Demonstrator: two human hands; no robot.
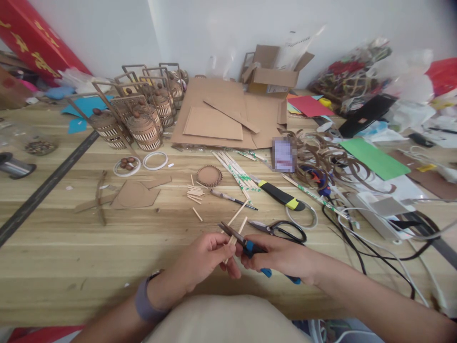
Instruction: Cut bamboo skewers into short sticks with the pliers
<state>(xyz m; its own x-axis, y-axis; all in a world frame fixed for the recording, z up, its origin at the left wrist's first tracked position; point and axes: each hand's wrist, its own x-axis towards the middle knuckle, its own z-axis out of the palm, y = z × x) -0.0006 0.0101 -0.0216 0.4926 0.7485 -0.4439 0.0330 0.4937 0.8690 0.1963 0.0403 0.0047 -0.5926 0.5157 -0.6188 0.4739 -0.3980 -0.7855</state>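
Note:
My left hand (200, 262) pinches a thin wooden stick (237, 232) near the table's front edge. My right hand (282, 259) grips blue-handled cutting pliers (246, 243), whose dark jaws sit against the stick. A small pile of cut stick pieces (195, 192) lies further back on the wooden table (71, 247). A round woven cardboard disc (209, 176) rests beside the pile.
Black scissors (282, 229), a yellow-black utility knife (280, 195) and an awl (232, 198) lie just beyond my hands. Several small woven lanterns (143, 126) stand at back left, cardboard sheets (221, 116) at back centre. Cables and a power strip (374, 219) spread on the right.

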